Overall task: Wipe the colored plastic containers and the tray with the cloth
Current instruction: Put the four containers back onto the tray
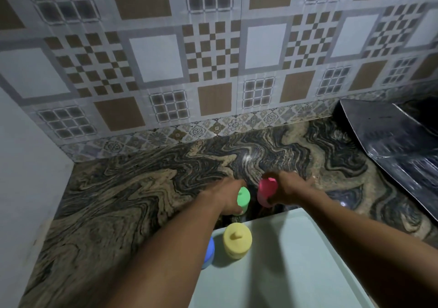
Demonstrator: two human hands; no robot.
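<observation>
Item: four small lidded plastic containers with tray, centre and lower centre of the frame. Risks: the pink container (267,192) is tilted in the curled grip of the right hand (286,189) and, smooth-sided, may slip onto the hard countertop (123,189). The green container (243,199), gripped from the side by the left hand (227,198), sits just beside it, so the two could knock together. Either forearm, sweeping low, could topple the yellow container (237,240) or the blue container (209,252). No cloth is in view, so wiping looks unable to begin from here. Materials: the containers are matte, short plastic cylinders, and the yellow lid has a small raised knob. The tray (296,272) is pale green, flat and smooth with a rounded corner; yellow stands on it, while blue is at its left edge, partly hidden. The countertop is polished, swirled brown-black stone. Wall tiles (156,58) are patterned and glossy. A dark reflective sheet (388,137) lies at right.
</observation>
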